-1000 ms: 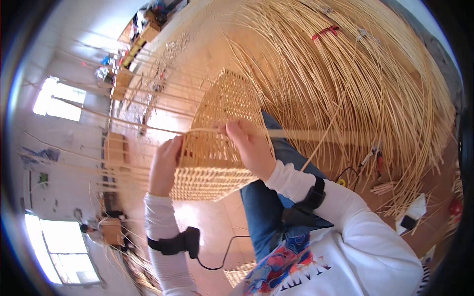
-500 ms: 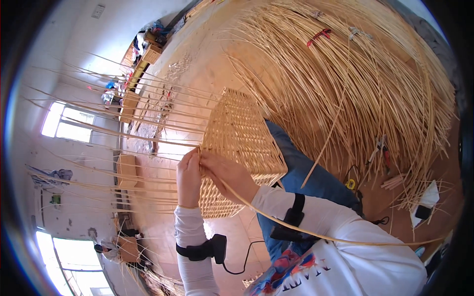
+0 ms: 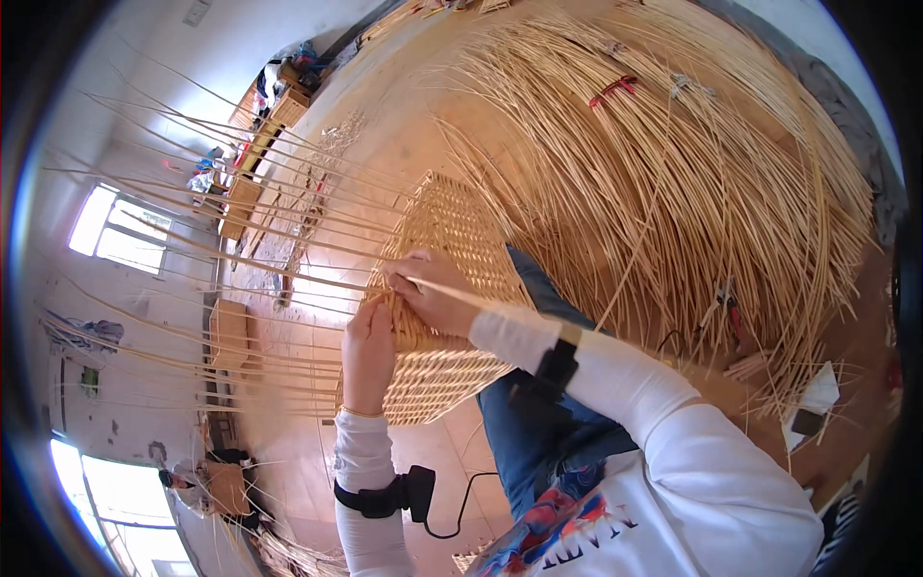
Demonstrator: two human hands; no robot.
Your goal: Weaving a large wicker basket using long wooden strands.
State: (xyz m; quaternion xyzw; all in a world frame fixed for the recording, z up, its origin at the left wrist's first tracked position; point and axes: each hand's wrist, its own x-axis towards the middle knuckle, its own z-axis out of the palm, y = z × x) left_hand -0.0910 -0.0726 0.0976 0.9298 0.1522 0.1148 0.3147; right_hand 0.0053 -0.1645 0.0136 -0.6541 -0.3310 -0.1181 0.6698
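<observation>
A partly woven wicker basket (image 3: 461, 216) rests on its side by my legs, its long upright rods (image 3: 279, 231) fanning out to the left. At its open edge, my left hand (image 3: 368, 351) is closed, thumb and fingers pinching the weave. Just above and right of it, my right hand (image 3: 433, 296) is closed round a long pale wicker strand (image 3: 500, 296), blurred where it trails back along my right forearm. What lies between the fingertips is partly hidden.
A large spread of loose wicker rods (image 3: 663, 163) covers the floor at right, with a red tie (image 3: 613, 91) round some. Pliers (image 3: 731, 308) lie at its near edge, beside a white scrap (image 3: 815, 404). Wooden boxes (image 3: 229, 332) stand along the left wall.
My right hand has moved up along the basket's edge, away from my left hand, drawing the strand with it. The strand's trailing part has swung upward. The basket appears slightly further left.
</observation>
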